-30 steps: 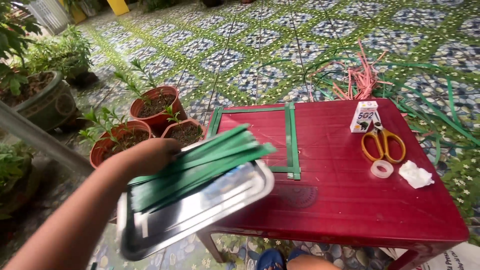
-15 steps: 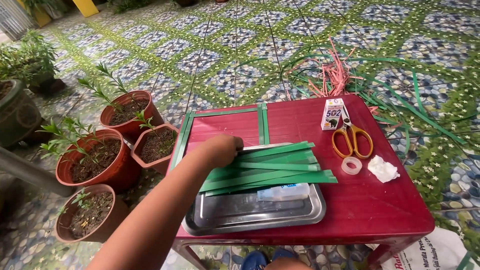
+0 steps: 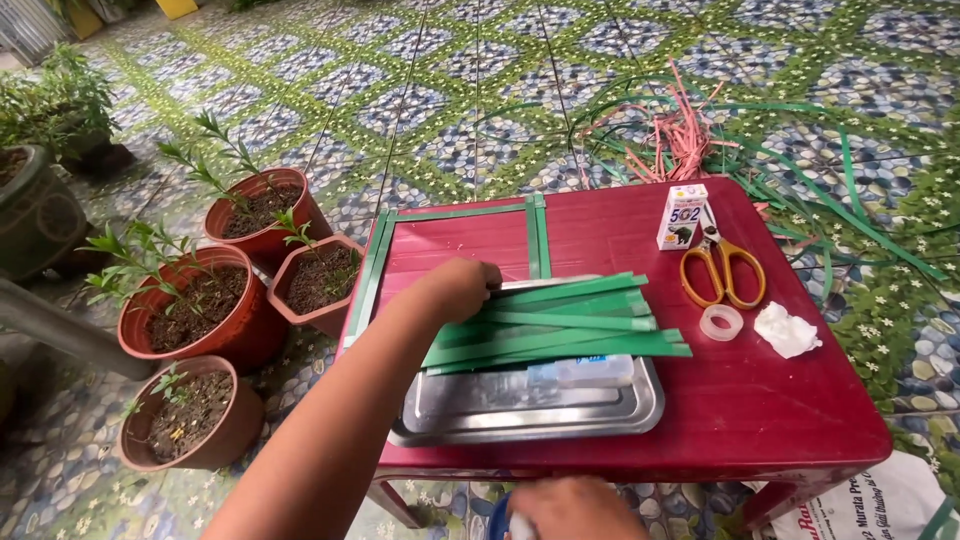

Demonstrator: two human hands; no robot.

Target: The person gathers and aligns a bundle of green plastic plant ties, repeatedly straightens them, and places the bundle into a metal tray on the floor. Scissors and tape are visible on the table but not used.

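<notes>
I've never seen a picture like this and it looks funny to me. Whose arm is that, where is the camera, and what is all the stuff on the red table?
There is no machine here. A person wears a camera on their head, so you look down just as they do.

The long arm is theirs. Its left hand rests on a bundle of green strips lying across a shiny metal tray. A small clear bottle lies in the tray too. The right hand is at the bottom edge, low by the table's front; what it holds is hard to see.

On the red table are also yellow-handled scissors, a little box, a roll of clear tape, a crumpled white tissue and a frame of green strips.

Beside the table stand potted plants, and more strips lie on the tiled ground.
</notes>
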